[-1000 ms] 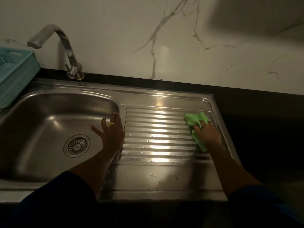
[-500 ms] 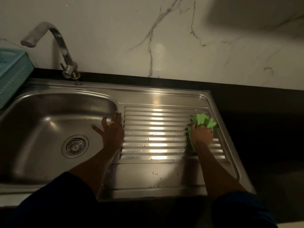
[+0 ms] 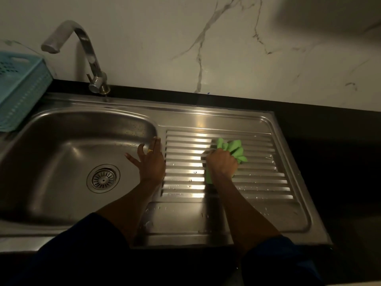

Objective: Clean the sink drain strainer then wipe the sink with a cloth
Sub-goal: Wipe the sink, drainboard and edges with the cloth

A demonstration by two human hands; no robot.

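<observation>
A steel sink [image 3: 68, 145] has a round drain strainer [image 3: 103, 178] seated in the bowl's floor. To its right lies the ribbed draining board [image 3: 257, 178], wet with drops. My right hand [image 3: 221, 163] is closed on a bunched green cloth [image 3: 234, 148], pressing it onto the middle of the ribs. My left hand [image 3: 150, 159] rests flat with fingers spread on the ridge between bowl and draining board, holding nothing; a ring sits on one finger.
A curved metal tap [image 3: 86, 50] stands behind the bowl, spout pointing left. A light-blue plastic basket [image 3: 18, 89] sits at the far left beside the sink. A black counter [image 3: 329, 141] runs behind and to the right, under a marble wall.
My right hand has slid the green cloth leftwards across the ribs, from the board's right edge to its middle. My left hand has stayed on the ridge.
</observation>
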